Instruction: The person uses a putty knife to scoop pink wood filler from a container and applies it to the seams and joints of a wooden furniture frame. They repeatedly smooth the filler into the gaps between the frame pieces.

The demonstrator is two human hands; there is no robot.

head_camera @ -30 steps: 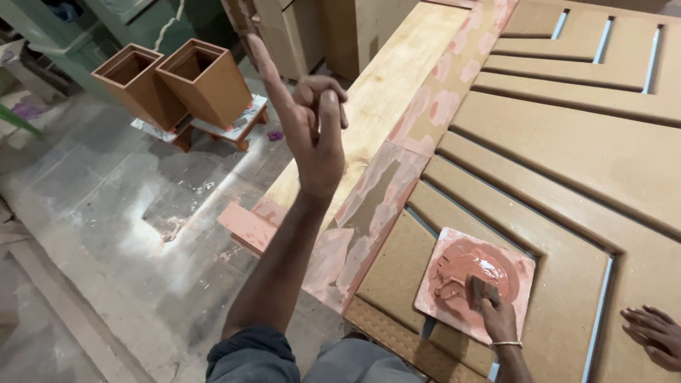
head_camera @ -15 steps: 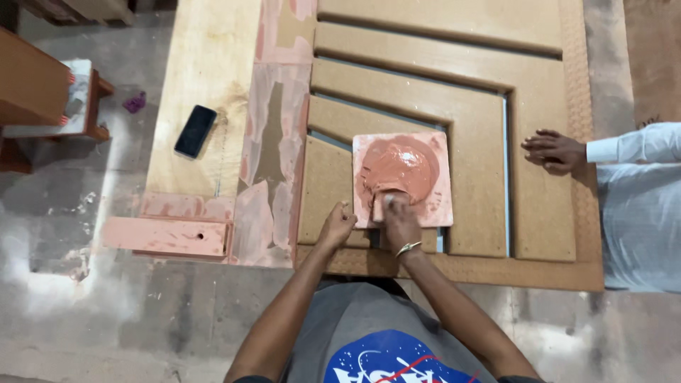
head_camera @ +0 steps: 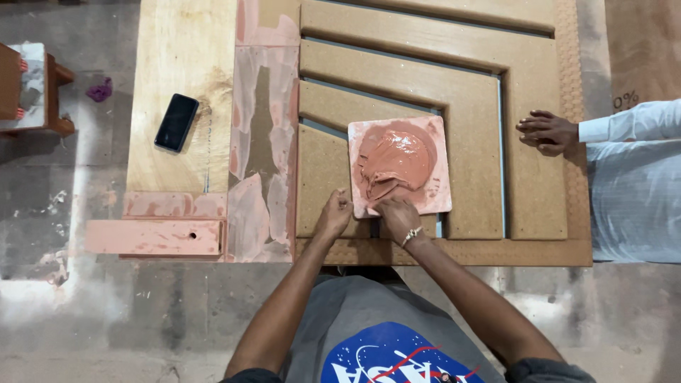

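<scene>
Both hands sit at the near edge of the board (head_camera: 433, 142) of putty (head_camera: 394, 162): left hand (head_camera: 335, 214) curled on its corner, right hand (head_camera: 399, 215) closed, contents unclear.

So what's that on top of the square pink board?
A shiny mound of pinkish-brown putty sits on the square board. The right hand covers the board's near edge, the left hand touches its corner.

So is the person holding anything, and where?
The left hand grips the near left edge of the square board of pink putty. The right hand rests at its near edge; whether it holds anything cannot be told.
</scene>
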